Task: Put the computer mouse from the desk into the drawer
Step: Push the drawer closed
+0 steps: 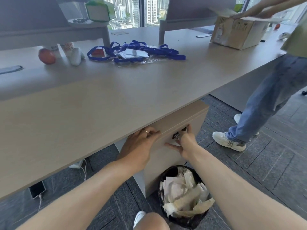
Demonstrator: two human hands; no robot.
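A white computer mouse (76, 56) lies on the beige desk (103, 100) at the far left, beside a printed cup. Under the desk's front edge stands the drawer unit (191, 120), and no gap shows at its front. My left hand (141, 143) curls its fingers over the top edge of the drawer front. My right hand (185, 141) is at the small metal lock (176, 135), with thumb and fingers pinched on the key there. Both hands are far from the mouse.
Blue lanyards with cards (134, 53) and a red ball (47, 56) lie on the desk. A cardboard box (235, 34) stands far right, where another person (265, 103) is standing. A full waste bin (183, 196) sits below the drawer. A phone (37, 190) charges on the floor.
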